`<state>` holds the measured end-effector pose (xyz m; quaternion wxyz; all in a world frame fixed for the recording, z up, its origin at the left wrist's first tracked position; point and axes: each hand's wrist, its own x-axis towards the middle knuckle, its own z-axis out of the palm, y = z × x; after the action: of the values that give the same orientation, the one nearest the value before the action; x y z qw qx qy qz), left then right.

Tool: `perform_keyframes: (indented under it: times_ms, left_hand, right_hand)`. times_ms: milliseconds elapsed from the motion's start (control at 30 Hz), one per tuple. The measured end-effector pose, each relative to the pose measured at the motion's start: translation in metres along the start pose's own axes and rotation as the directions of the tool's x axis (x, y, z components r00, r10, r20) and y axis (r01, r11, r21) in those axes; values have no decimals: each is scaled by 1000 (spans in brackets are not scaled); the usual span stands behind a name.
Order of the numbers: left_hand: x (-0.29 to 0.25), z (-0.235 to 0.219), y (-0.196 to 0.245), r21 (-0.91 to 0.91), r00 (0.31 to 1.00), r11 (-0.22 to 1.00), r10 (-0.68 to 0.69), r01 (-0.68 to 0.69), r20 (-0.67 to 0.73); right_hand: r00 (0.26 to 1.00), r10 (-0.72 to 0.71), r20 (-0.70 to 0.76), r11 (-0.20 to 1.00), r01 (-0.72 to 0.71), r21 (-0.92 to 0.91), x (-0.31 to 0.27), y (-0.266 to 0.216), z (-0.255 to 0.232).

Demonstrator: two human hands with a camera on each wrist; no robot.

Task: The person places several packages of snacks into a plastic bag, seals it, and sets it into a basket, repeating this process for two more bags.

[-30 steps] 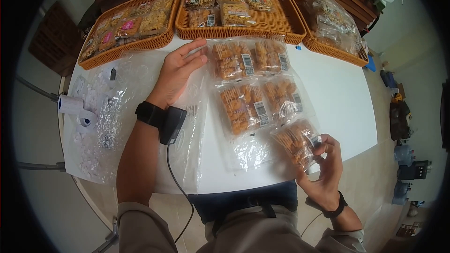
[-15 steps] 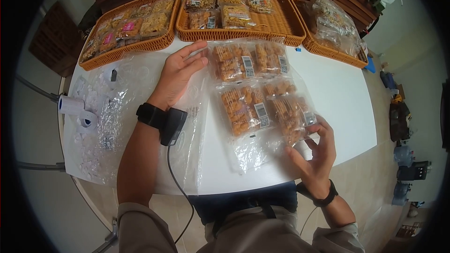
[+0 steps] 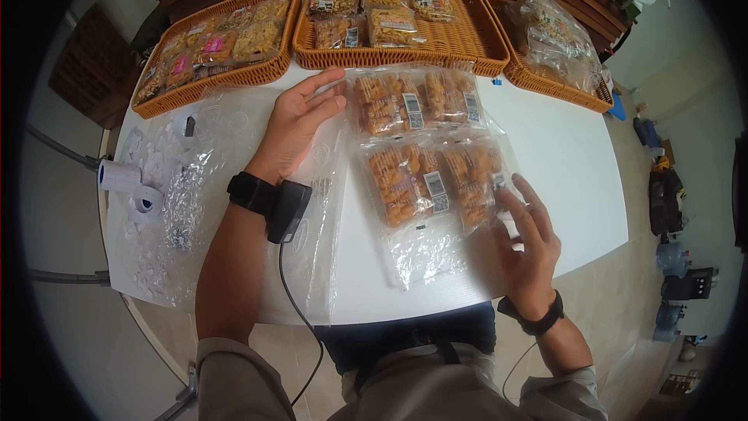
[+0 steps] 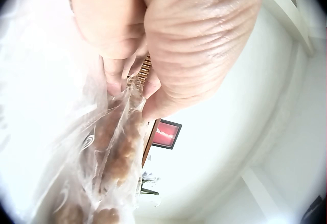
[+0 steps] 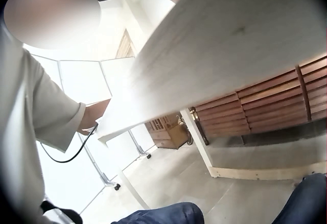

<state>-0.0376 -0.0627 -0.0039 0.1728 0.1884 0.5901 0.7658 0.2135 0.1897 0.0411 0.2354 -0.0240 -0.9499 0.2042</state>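
Several clear packets of brown snack pieces with barcode labels lie in two rows on a large clear plastic bag (image 3: 421, 257). At the upper left of the packets is my left hand (image 3: 300, 121); its thumb and fingers pinch the plastic edge (image 4: 115, 116) in the left wrist view. My right hand (image 3: 531, 253) is beside the lower right packet (image 3: 471, 187), fingers extended and slightly bent at its right edge. That packet lies on top of another one, which is mostly hidden. The right wrist view shows the table's underside, not the packets.
Three wicker trays (image 3: 397, 54) of bagged snacks line the back of the white table (image 3: 576, 187). Clear plastic sheeting (image 3: 234, 210), paper scraps and label rolls (image 3: 121, 175) cover the left side. A cable (image 3: 312, 327) hangs from the left wrist camera.
My right hand has carried a packet left and up from the lower right, laid it over the lower right packet, and let go. The left hand has hardly moved.
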Motion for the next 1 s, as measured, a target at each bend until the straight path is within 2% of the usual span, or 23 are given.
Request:
perform_keyframes:
  times_ms: [100, 200, 233, 333, 433, 633, 733, 833, 933, 967, 1000]
  left_hand:
    - [0, 0, 1, 4, 1000, 1000, 2, -2, 3]
    - [0, 0, 1, 8, 1000, 1000, 6, -6, 8]
    - [0, 0, 0, 10, 1000, 1000, 6, -6, 8]
    - [0, 1, 1, 40, 1000, 999, -1, 1, 2]
    - [1, -2, -1, 11, 1000, 1000, -1, 1, 16]
    - [0, 0, 1, -11, 1000, 1000, -1, 1, 8]
    - [0, 1, 1, -15, 1000, 1000, -6, 6, 5]
    - [0, 0, 1, -7, 1000, 1000, -3, 3, 12]
    - [-1, 5, 3, 42, 1000, 999, 15, -14, -11]
    - [-1, 5, 3, 42, 1000, 999, 16, -16, -8]
    - [-1, 4, 3, 43, 1000, 999, 17, -17, -5]
  right_hand:
    - [997, 21, -79, 1000, -20, 18, 5, 1, 0]
    - [967, 255, -14, 961, -251, 112, 5, -6, -4]
    - [962, 273, 8, 953, -272, 137, 7, -7, -5]
    - [924, 346, 162, 843, -382, 379, 7, 3, -4]
    - [977, 196, 87, 880, -215, 424, 12, 0, 0]
    - [983, 56, 176, 909, -123, 397, 18, -10, -12]
    - [945, 106, 308, 892, -228, 392, 12, -6, -21]
    - [848, 147, 509, 727, -441, 525, 7, -10, -24]
    - [812, 32, 582, 754, -402, 519, 12, -22, -21]
    - [798, -60, 599, 784, -334, 524, 14, -18, -18]
    - [795, -82, 601, 785, -320, 530, 17, -20, -16]
